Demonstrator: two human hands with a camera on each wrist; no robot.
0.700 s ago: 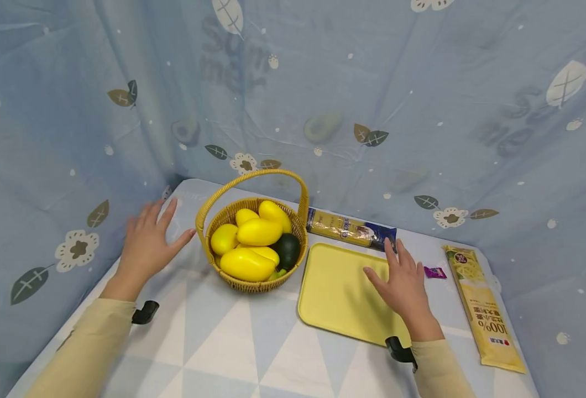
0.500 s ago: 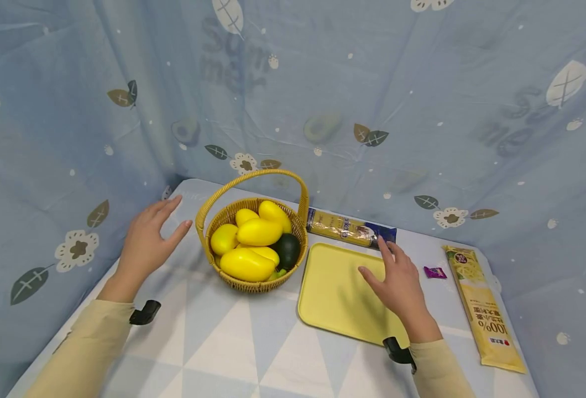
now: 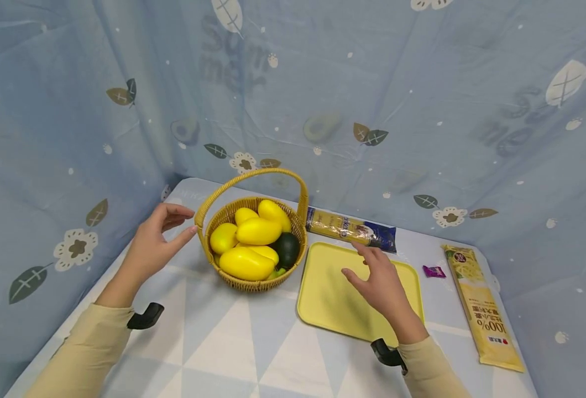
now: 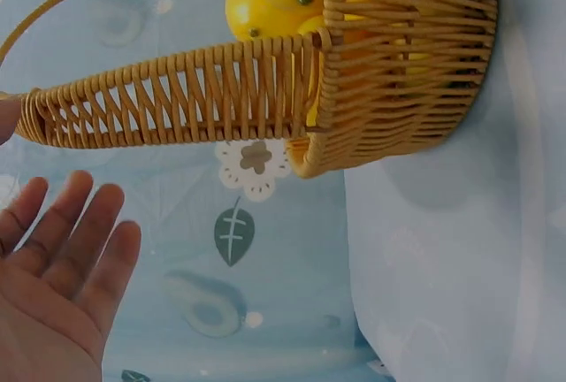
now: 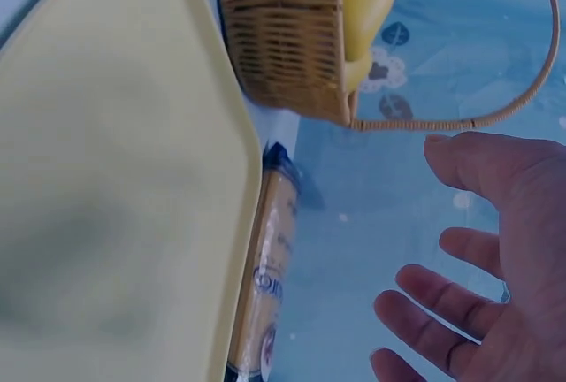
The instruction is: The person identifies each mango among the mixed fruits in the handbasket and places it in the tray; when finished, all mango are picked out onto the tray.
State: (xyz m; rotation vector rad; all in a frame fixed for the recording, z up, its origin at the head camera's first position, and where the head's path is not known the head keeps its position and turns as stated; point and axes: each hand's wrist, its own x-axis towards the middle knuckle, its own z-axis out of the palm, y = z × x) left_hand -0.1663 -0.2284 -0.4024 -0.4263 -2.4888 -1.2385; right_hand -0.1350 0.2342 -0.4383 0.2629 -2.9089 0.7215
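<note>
A wicker basket [image 3: 253,285] with an arched handle holds several yellow fruits [image 3: 259,231] and a dark green one [image 3: 287,250]. My left hand [image 3: 155,243] is beside the handle's left side, thumb and fingers apart around nothing; the left wrist view shows the hand [image 4: 62,267] with its fingers spread near the handle [image 4: 168,99]. Over the yellow tray [image 3: 323,309] hovers my right hand [image 3: 380,282], holding nothing. Its fingers are relaxed and apart in the right wrist view, where the hand [image 5: 495,267] appears below the basket handle [image 5: 424,125].
Behind the tray lies a blue and gold packet [image 3: 345,226]. A small purple packet [image 3: 434,272] sits right of the tray, and a long yellow noodle packet [image 3: 482,309] lies near the table's right edge. Patterned blue cloth [image 3: 293,99] hangs around the table.
My right hand has moved left over the tray. The left hand's fingers have bent and drawn nearer the basket handle. The basket and packets have stayed in place.
</note>
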